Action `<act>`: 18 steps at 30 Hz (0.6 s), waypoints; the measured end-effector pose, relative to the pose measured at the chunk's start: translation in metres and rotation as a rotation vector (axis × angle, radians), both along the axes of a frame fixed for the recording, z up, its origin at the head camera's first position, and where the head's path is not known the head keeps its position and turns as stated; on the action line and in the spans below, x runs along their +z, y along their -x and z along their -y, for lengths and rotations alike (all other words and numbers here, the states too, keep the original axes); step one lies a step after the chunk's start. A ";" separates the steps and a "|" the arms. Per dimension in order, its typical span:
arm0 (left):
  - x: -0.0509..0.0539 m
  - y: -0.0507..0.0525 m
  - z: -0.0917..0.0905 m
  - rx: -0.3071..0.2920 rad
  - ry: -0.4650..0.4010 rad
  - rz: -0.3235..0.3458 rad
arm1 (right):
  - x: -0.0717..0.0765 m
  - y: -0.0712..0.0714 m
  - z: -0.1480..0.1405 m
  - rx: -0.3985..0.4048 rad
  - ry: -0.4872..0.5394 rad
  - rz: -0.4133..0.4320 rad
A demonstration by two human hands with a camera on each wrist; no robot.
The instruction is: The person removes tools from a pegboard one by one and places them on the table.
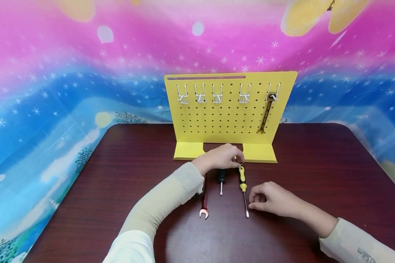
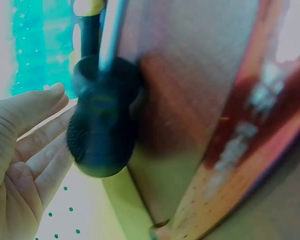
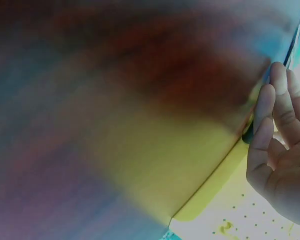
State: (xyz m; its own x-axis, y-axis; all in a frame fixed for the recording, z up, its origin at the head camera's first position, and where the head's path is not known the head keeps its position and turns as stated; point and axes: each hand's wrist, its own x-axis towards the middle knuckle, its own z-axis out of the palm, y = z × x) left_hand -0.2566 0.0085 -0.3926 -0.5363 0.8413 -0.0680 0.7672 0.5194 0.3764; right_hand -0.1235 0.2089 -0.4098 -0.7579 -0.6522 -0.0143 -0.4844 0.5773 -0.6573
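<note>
My left hand (image 1: 222, 157) is at the handle end of a yellow-and-black screwdriver (image 1: 242, 175) on the table. In the left wrist view its thumb is apart from the fingers, whose tips are partly hidden behind a black-handled screwdriver (image 2: 102, 120). That screwdriver lies under the left wrist, its shaft toward me. A red wrench (image 1: 204, 204) lies farther left, partly covered by the sleeve. My right hand (image 1: 273, 199) holds nothing; its fingers are loosely bent beside the yellow-and-black screwdriver's tip.
A yellow pegboard (image 1: 217, 120) stands at the table's back, with several white hooks (image 1: 217, 95) along its upper part. On the rightmost hook hangs a dark wrench (image 1: 266, 115). Behind the brown table (image 1: 316, 157) is a colourful cloth backdrop (image 1: 118, 65).
</note>
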 end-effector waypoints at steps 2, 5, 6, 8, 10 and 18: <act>0.004 0.002 0.001 -0.001 -0.004 0.001 | 0.002 0.004 -0.003 -0.011 0.004 -0.004; 0.013 0.003 0.001 -0.005 -0.017 -0.015 | 0.005 0.011 -0.009 -0.040 0.010 -0.010; 0.017 0.004 0.001 -0.008 -0.023 -0.019 | 0.006 0.013 -0.011 -0.054 0.011 -0.017; 0.026 0.004 0.001 -0.009 -0.033 -0.030 | 0.009 0.018 -0.015 -0.090 0.011 -0.033; 0.035 0.005 0.000 -0.013 -0.050 -0.029 | 0.011 0.023 -0.020 -0.132 0.012 -0.063; 0.082 0.007 -0.005 -0.022 -0.104 -0.091 | 0.022 0.042 -0.041 -0.337 -0.011 -0.144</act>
State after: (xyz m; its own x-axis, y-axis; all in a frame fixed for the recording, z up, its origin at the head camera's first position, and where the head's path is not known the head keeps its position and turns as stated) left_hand -0.2640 0.0131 -0.3105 -0.5177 0.8528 0.0685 0.8113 0.4639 0.3557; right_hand -0.1652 0.2503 -0.3879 -0.9252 -0.3655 0.1025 -0.3524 0.7268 -0.5896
